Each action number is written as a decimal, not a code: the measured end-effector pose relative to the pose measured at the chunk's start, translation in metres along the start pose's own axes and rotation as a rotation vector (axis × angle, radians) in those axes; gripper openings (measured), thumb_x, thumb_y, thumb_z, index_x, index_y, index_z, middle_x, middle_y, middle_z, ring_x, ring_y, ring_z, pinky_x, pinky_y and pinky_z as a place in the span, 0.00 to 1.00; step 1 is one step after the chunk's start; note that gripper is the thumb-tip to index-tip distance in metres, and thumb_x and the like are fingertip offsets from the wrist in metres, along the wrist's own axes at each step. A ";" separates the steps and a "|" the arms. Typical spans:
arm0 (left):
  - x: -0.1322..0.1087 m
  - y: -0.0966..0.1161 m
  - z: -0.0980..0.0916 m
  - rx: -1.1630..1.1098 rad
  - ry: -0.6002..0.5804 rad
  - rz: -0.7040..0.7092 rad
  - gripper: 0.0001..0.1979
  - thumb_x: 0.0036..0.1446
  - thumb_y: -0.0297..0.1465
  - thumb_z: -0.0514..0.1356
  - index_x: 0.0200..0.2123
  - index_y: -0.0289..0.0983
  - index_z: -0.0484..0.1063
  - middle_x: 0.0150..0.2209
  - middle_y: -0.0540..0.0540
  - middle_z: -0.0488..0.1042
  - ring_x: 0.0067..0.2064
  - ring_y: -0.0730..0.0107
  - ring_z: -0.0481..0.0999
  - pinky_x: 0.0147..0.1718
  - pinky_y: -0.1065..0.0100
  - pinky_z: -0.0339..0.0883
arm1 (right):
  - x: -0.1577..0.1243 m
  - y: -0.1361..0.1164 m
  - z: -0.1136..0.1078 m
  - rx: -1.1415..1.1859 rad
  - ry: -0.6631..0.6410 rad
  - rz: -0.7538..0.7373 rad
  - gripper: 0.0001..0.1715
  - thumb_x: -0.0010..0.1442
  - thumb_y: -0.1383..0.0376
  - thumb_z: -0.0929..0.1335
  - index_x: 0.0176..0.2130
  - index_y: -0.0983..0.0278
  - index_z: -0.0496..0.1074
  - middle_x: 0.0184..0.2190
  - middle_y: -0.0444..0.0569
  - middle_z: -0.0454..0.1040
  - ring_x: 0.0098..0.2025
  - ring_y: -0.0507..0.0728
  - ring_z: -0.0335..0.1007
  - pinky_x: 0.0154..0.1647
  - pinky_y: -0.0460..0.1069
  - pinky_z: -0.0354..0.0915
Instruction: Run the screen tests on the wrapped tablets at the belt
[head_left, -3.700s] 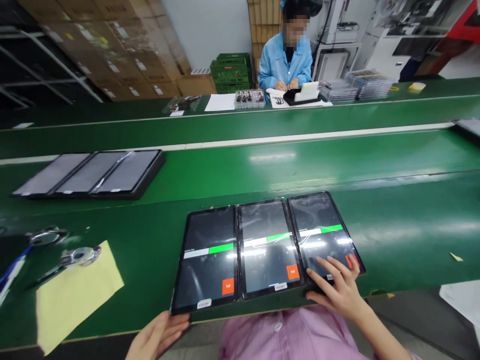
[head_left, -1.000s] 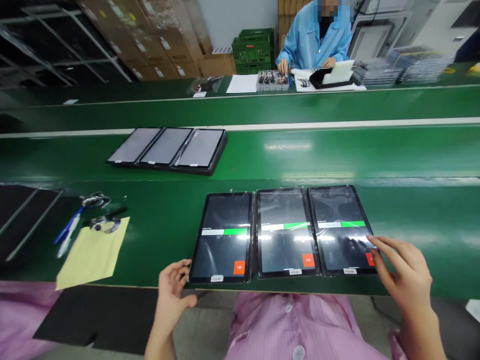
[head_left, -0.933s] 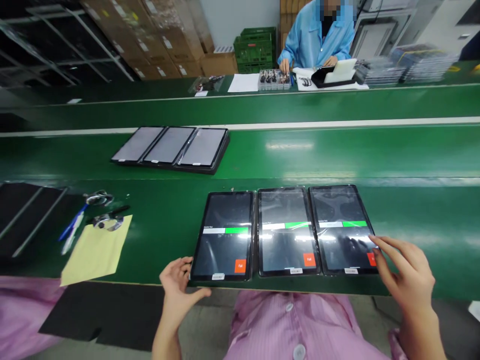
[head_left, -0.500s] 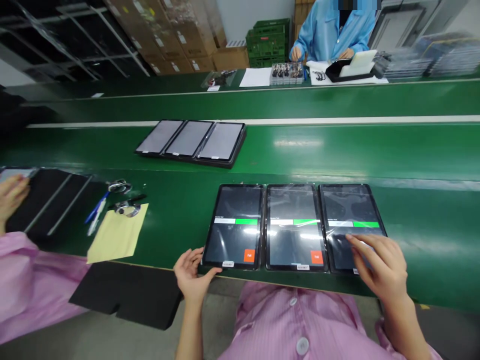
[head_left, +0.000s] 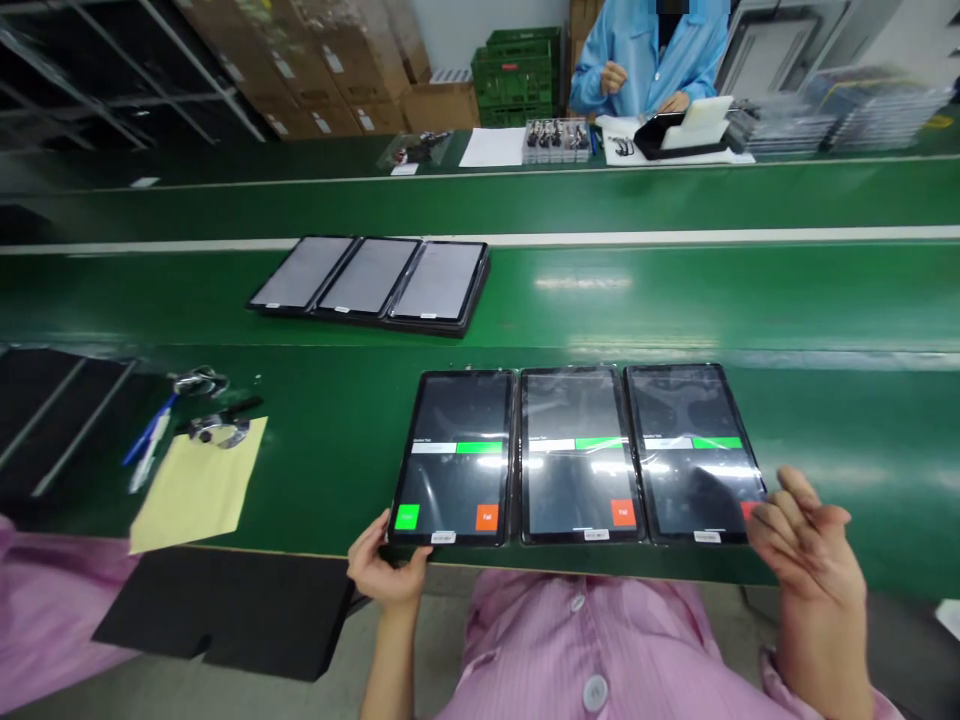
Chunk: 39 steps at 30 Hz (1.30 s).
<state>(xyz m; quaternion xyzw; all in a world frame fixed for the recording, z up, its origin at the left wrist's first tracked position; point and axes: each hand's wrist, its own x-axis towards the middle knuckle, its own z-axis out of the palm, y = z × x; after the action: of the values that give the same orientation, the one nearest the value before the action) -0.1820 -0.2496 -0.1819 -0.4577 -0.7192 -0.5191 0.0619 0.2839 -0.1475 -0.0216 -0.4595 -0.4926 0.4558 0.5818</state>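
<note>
Three tablets lie side by side before me with lit screens: a left tablet (head_left: 457, 410), a middle tablet (head_left: 574, 400) and a right tablet (head_left: 686, 400). Each screen carries a white and green bar; the left one also has a green and a red square. My left hand (head_left: 390, 570) grips the lower left corner of the left tablet, fingers at its side and thumb at its bottom edge. By the lower right corner of the right tablet is my right hand (head_left: 806, 545), fingers curled with nothing seen in them, partly covering a red square.
Farther back, three grey-screened tablets (head_left: 371, 275) rest in a black tray. To the left are yellow paper (head_left: 202, 485), pens (head_left: 150, 440) and a black tray (head_left: 45, 410). A pink sleeve (head_left: 52, 620) shows beside me. Across the bench sits a person in blue (head_left: 649, 60).
My right hand has drawn back from the right tablet's screen toward its lower right corner, fingers curling. A green square has appeared on the left tablet. The neighbour's hand has left view.
</note>
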 end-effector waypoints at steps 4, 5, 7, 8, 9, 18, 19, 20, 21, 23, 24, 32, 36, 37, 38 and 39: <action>0.003 0.001 -0.003 0.059 0.005 0.096 0.40 0.37 0.66 0.64 0.41 0.39 0.64 0.40 0.39 0.72 0.44 0.51 0.75 0.43 0.50 0.69 | -0.008 0.004 0.021 0.299 -0.182 0.124 0.42 0.61 0.31 0.59 0.17 0.58 0.46 0.05 0.33 0.35 0.07 0.48 0.27 0.06 0.46 0.37; 0.004 0.003 -0.004 0.085 -0.003 0.106 0.39 0.38 0.66 0.63 0.40 0.39 0.64 0.40 0.38 0.73 0.43 0.51 0.75 0.44 0.50 0.69 | -0.010 0.003 0.027 0.296 -0.261 0.127 0.44 0.62 0.30 0.55 0.15 0.59 0.45 0.04 0.35 0.36 0.07 0.48 0.31 0.07 0.46 0.41; 0.006 0.008 -0.005 0.146 -0.030 0.109 0.36 0.42 0.66 0.60 0.38 0.40 0.67 0.41 0.37 0.73 0.44 0.52 0.75 0.45 0.50 0.68 | -0.012 0.000 0.038 0.205 -0.373 0.087 0.45 0.66 0.33 0.50 0.13 0.59 0.47 0.06 0.39 0.42 0.09 0.51 0.42 0.12 0.48 0.49; 0.006 0.010 -0.005 0.164 -0.044 0.105 0.36 0.44 0.66 0.59 0.38 0.40 0.67 0.42 0.37 0.73 0.44 0.51 0.74 0.45 0.50 0.67 | -0.012 -0.002 0.044 0.123 -0.399 0.024 0.44 0.68 0.35 0.50 0.14 0.59 0.52 0.07 0.40 0.47 0.11 0.52 0.47 0.15 0.49 0.52; 0.007 0.012 -0.005 0.161 -0.052 0.092 0.36 0.44 0.66 0.59 0.38 0.40 0.67 0.42 0.37 0.73 0.45 0.51 0.74 0.45 0.50 0.67 | -0.011 -0.003 0.049 0.012 -0.409 -0.067 0.42 0.69 0.38 0.51 0.16 0.60 0.57 0.10 0.42 0.53 0.15 0.53 0.53 0.18 0.49 0.55; 0.007 0.002 0.006 -0.037 0.039 0.201 0.43 0.41 0.62 0.66 0.45 0.43 0.47 0.44 0.41 0.69 0.40 0.58 0.76 0.35 0.58 0.68 | -0.027 0.023 0.106 -1.027 -0.493 -0.771 0.22 0.66 0.44 0.66 0.50 0.54 0.76 0.59 0.57 0.66 0.57 0.68 0.59 0.61 0.67 0.49; 0.007 0.001 0.006 -0.038 0.043 0.218 0.42 0.41 0.62 0.65 0.44 0.44 0.46 0.45 0.41 0.68 0.41 0.59 0.76 0.35 0.59 0.68 | -0.028 0.026 0.113 -1.036 -0.516 -0.790 0.25 0.63 0.42 0.68 0.51 0.53 0.76 0.60 0.56 0.66 0.58 0.68 0.58 0.63 0.68 0.46; 0.007 0.000 0.005 -0.037 0.043 0.227 0.42 0.42 0.62 0.65 0.44 0.44 0.46 0.46 0.41 0.68 0.41 0.59 0.76 0.35 0.59 0.68 | -0.029 0.028 0.119 -1.048 -0.540 -0.804 0.27 0.61 0.40 0.69 0.50 0.53 0.76 0.61 0.56 0.66 0.59 0.68 0.58 0.64 0.69 0.43; 0.007 0.000 0.005 -0.034 0.039 0.231 0.42 0.42 0.62 0.65 0.44 0.44 0.46 0.46 0.41 0.67 0.41 0.59 0.76 0.35 0.59 0.68 | -0.028 0.028 0.124 -1.058 -0.567 -0.816 0.29 0.59 0.38 0.69 0.49 0.53 0.76 0.61 0.56 0.66 0.60 0.68 0.57 0.65 0.69 0.40; 0.008 0.000 0.003 -0.029 0.025 0.222 0.42 0.42 0.62 0.65 0.44 0.44 0.46 0.45 0.42 0.67 0.41 0.59 0.75 0.36 0.58 0.67 | -0.026 0.027 0.126 -1.065 -0.587 -0.834 0.30 0.57 0.36 0.69 0.46 0.54 0.77 0.61 0.55 0.66 0.61 0.68 0.56 0.66 0.70 0.35; 0.009 0.000 0.003 -0.027 0.018 0.210 0.42 0.41 0.63 0.65 0.44 0.44 0.46 0.45 0.42 0.67 0.41 0.59 0.75 0.36 0.58 0.67 | -0.024 0.024 0.122 -1.062 -0.560 -0.848 0.29 0.58 0.37 0.69 0.46 0.54 0.77 0.60 0.55 0.67 0.61 0.68 0.57 0.67 0.70 0.34; 0.016 -0.003 -0.003 -0.037 -0.030 0.118 0.45 0.30 0.65 0.67 0.40 0.45 0.48 0.43 0.44 0.64 0.40 0.58 0.73 0.36 0.55 0.67 | -0.015 0.012 0.026 -0.998 -0.236 -0.782 0.20 0.70 0.60 0.61 0.29 0.61 0.73 0.45 0.51 0.74 0.47 0.63 0.68 0.59 0.68 0.52; 0.045 0.021 -0.027 -0.011 -0.293 0.098 0.36 0.43 0.63 0.62 0.43 0.41 0.61 0.41 0.40 0.70 0.42 0.52 0.73 0.44 0.48 0.68 | -0.024 0.013 0.002 -1.051 -0.226 -0.725 0.18 0.70 0.64 0.61 0.36 0.59 0.78 0.47 0.51 0.72 0.47 0.61 0.68 0.58 0.64 0.54; 0.058 0.032 -0.031 0.043 -0.359 0.119 0.33 0.48 0.61 0.59 0.44 0.40 0.66 0.41 0.38 0.71 0.45 0.49 0.73 0.50 0.45 0.65 | -0.028 0.013 0.001 -1.058 -0.245 -0.721 0.19 0.70 0.63 0.60 0.40 0.58 0.79 0.48 0.52 0.71 0.48 0.61 0.67 0.58 0.64 0.54; 0.072 0.045 -0.032 0.107 -0.389 0.156 0.30 0.51 0.58 0.59 0.45 0.39 0.69 0.43 0.36 0.73 0.47 0.46 0.73 0.54 0.43 0.61 | -0.031 0.012 0.002 -1.072 -0.267 -0.712 0.19 0.71 0.62 0.59 0.42 0.57 0.79 0.50 0.52 0.70 0.50 0.61 0.66 0.59 0.64 0.54; 0.088 0.060 -0.029 0.157 -0.389 0.205 0.28 0.54 0.55 0.59 0.46 0.39 0.72 0.45 0.36 0.74 0.50 0.44 0.72 0.57 0.43 0.59 | -0.032 0.012 0.003 -1.092 -0.292 -0.699 0.19 0.71 0.61 0.60 0.43 0.55 0.79 0.53 0.52 0.70 0.52 0.62 0.65 0.60 0.65 0.52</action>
<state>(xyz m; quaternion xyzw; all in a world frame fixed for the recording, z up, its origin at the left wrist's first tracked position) -0.2003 -0.2184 -0.0776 -0.6136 -0.7055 -0.3545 0.0098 0.2767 -0.1773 -0.0377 -0.4350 -0.8466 -0.0172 0.3061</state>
